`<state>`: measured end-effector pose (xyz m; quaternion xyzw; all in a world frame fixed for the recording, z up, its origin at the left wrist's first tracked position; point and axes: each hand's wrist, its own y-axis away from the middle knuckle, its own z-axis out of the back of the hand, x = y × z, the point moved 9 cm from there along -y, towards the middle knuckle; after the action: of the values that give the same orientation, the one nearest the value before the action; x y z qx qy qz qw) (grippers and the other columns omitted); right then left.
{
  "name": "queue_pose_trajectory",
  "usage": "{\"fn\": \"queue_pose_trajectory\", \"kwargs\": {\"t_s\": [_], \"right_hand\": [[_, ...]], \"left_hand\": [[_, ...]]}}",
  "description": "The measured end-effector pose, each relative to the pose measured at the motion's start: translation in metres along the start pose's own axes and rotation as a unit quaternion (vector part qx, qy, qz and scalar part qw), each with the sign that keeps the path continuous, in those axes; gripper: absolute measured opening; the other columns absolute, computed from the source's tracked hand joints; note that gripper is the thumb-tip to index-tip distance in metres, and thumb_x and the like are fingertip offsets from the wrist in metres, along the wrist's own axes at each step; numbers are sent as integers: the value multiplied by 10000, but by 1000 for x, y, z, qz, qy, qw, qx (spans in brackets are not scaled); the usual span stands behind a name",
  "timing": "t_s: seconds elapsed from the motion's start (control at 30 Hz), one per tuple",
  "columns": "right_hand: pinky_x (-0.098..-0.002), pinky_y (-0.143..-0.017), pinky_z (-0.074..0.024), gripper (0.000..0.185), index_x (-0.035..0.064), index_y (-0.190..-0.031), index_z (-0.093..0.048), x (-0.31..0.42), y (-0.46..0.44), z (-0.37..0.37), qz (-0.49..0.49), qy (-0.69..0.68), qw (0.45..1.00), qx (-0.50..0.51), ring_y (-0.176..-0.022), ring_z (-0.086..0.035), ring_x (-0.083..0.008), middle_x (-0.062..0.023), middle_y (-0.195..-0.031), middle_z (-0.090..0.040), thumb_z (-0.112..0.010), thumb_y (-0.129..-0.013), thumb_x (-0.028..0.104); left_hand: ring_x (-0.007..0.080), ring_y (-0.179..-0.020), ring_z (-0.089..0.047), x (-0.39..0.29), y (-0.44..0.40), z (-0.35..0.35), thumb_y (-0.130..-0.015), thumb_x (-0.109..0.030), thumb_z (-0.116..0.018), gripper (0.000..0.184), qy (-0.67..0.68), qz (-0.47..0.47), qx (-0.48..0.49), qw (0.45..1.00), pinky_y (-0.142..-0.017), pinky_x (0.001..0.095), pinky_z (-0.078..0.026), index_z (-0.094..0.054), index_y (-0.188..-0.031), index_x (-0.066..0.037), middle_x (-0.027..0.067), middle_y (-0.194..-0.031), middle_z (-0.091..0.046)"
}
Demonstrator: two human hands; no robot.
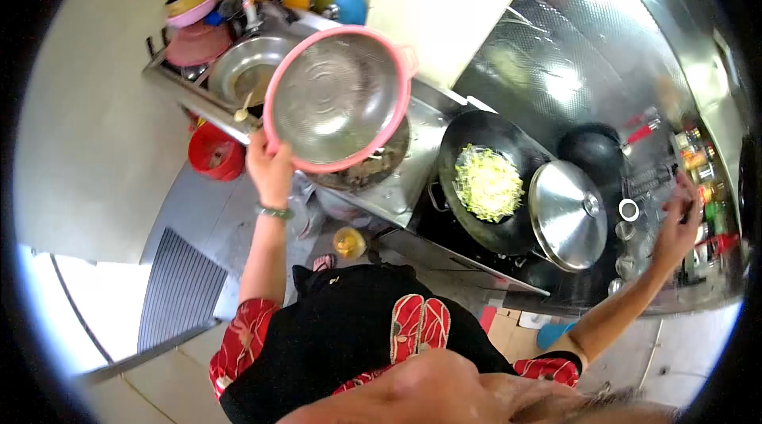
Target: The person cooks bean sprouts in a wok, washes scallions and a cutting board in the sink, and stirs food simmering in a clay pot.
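Observation:
My left hand [271, 173] grips the rim of a pink-rimmed colander [333, 164], its fingers closed on the edge. The colander is tilted above the sink, and its grey see-through bottom shows no food in it. On the stove to the right, a black wok [464, 129] holds shredded pale green vegetable [488, 184]. A steel lid [565, 222] leans over the wok's right side. My right hand [681, 214] is stretched out to the far right, fingers apart, beside a row of seasoning bottles [698, 158]. It appears to hold nothing.
Behind the colander, a steel bowl [242, 67] and stacked basins [194, 43] crowd the sink. A red bucket [216, 156] hangs low at the left. A smaller black pan [589, 146] with a red handle and several small jars [627, 232] stand beyond the lid.

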<state>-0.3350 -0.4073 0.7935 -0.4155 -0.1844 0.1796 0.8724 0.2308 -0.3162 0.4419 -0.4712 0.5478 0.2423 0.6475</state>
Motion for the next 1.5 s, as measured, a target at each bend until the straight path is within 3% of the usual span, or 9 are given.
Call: {"fn": "queue_pose_trajectory", "kwargs": {"t_s": [0.07,0.13,0.37,0.53,0.67,0.7,1.03,1.33,1.5], "right_hand": [[-186,-575,-389,178,43,-1030,-629,26,24,-52,-37,-43,998,39,-678,-497,-68,-44,-1013,-636,-537,-877,57],[-194,-533,-375,141,29,-986,-624,42,42,-95,7,-58,995,80,-623,-481,-65,-39,-953,-624,-539,-876,52],[-194,-469,-311,162,-11,-934,-620,15,137,-188,-220,-175,936,213,-506,-410,-33,-18,-721,-582,-552,-893,130],[-195,-440,-353,161,-6,-900,-614,53,206,-244,-273,-254,868,329,-499,-452,-56,-46,-764,-607,-564,-881,146],[-200,-466,-391,154,8,-952,-640,83,268,-311,-235,-309,809,442,-510,-482,-56,-36,-734,-625,-580,-859,115],[-249,-710,-456,168,-1,-935,-649,96,272,-320,-274,-304,776,479,-738,-595,-122,-92,-812,-663,-616,-825,122],[-243,-498,-422,206,-37,-976,-618,153,352,-394,-334,-334,652,594,-580,-518,-90,-65,-749,-621,-561,-885,139],[-256,-491,-420,226,-43,-963,-619,269,310,-517,-416,-307,677,524,-529,-511,-113,-80,-741,-622,-523,-904,153],[-289,-516,-434,284,-4,-977,-621,350,224,-596,-307,-167,760,548,-544,-580,-148,-99,-665,-628,-533,-901,255]], "left_hand": [[47,-617,-430,27,-6,-14,-700,44,-565,163,118,94,12,989,-533,206,-378,-546,-851,-14,-25,-729,-503],[39,-605,-433,35,-15,-12,-705,40,-570,151,101,61,-1,993,-523,182,-370,-545,-844,-13,-25,-704,-498],[48,-507,-458,26,-107,39,-726,28,-539,71,120,6,-81,989,-397,212,-363,-488,-735,-21,-15,-642,-505],[88,-496,-454,116,-224,95,-729,10,-547,84,134,19,-149,979,-403,252,-387,-472,-757,-15,18,-624,-495],[124,-522,-486,195,-237,131,-715,6,-595,132,134,165,-248,945,-416,292,-409,-485,-787,4,46,-642,-502],[130,-528,-492,206,-231,135,-714,4,-602,142,132,175,-257,941,-424,298,-420,-485,-795,9,55,-655,-508],[193,-602,-573,288,-288,101,-728,0,-597,210,86,197,-199,956,-493,347,-500,-499,-897,76,119,-757,-566],[150,-535,-512,446,-356,99,-733,-36,-594,125,89,303,-78,946,-433,317,-441,-511,-801,27,67,-667,-528],[160,-578,-525,518,-359,90,-724,-35,-595,155,61,366,-4,929,-451,322,-462,-515,-851,2,49,-689,-521]]}}
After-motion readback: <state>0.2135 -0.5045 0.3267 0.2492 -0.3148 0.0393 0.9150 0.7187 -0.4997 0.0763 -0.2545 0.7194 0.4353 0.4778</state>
